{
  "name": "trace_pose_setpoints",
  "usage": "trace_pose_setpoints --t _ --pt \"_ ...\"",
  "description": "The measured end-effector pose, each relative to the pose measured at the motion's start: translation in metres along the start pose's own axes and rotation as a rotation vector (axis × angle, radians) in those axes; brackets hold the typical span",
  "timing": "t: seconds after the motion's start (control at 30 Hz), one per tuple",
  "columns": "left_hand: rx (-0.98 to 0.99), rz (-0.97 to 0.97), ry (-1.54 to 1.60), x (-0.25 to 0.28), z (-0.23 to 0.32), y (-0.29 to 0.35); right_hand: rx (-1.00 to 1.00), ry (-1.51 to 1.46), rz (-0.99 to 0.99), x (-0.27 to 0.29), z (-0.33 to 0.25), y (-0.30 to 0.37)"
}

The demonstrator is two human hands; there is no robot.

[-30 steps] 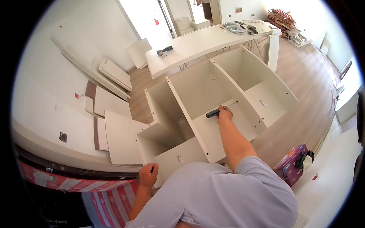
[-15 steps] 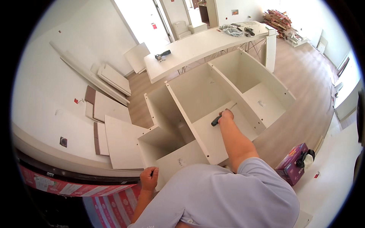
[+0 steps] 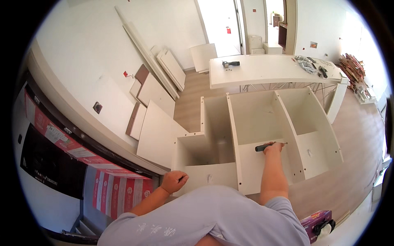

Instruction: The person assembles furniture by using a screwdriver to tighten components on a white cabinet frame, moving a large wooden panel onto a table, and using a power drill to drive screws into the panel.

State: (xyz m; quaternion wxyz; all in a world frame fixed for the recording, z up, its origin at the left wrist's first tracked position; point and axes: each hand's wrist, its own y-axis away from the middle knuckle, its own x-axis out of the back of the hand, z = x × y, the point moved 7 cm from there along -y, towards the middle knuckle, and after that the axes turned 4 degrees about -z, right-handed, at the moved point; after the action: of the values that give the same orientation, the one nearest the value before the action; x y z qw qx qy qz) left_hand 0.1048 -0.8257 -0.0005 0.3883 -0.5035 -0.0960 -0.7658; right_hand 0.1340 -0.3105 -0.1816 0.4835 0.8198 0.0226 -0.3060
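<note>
A white cabinet carcass lies open side up in front of me, split into several compartments by upright panels. Inside its middle compartment, my right hand is closed around a screwdriver with a dark handle. The handle points left, and the thin shaft reaches right to the divider panel; whether the tip sits in a screw is too small to tell. My left hand is a closed fist by the cabinet's near left corner. Something small and dark shows between its fingers, its kind unclear.
Behind the cabinet stands a long white worktop with a power drill, a plastic bag and other tools. White panels lean along the left wall. A purple box sits at lower right; scrap wood lies far right.
My view has turned left, so the cabinet and worktop appear farther right. The screwdriver remains in my right hand, now at the divider panel. My left fist stays closed.
</note>
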Motion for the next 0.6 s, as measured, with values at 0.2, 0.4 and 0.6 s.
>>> trace_pose_setpoints --t 0.2,0.4,0.6 --pt "0.016 0.023 -0.035 -0.001 -0.002 0.006 0.022 -0.153 -0.241 -0.007 0.008 0.001" --pt "0.003 0.009 -0.056 -0.002 -0.002 0.000 -0.053 -0.314 -0.581 -0.011 0.010 -0.014" --pt "-0.049 -0.032 -0.123 -0.006 0.002 -0.005 -0.063 -0.517 -0.842 -0.012 0.015 -0.037"
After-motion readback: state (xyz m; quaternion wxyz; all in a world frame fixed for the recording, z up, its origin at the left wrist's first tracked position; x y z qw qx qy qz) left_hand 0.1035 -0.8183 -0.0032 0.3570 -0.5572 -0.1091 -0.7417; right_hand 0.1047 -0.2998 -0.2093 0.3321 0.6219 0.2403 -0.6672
